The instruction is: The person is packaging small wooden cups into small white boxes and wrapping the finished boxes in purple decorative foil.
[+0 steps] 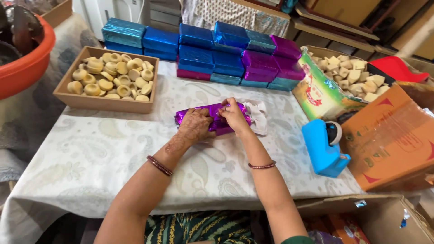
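Note:
A box wrapped in shiny purple foil point(222, 127) lies on the white patterned tablecloth point(90, 153) in the middle of the table. My left hand point(195, 124) presses down on its left half. My right hand point(233, 116) pinches the foil at the top of the right half. A white piece of cloth or paper point(260, 115) sticks out from under the box's right end.
Stacked blue and purple foil-wrapped boxes point(212, 52) line the far edge. A wooden tray of round pale sweets point(108, 77) sits far left, an orange tub point(25, 58) beyond it. A blue tape dispenser point(326, 147), an orange carton point(393, 135) and an open box of sweets point(350, 77) stand right.

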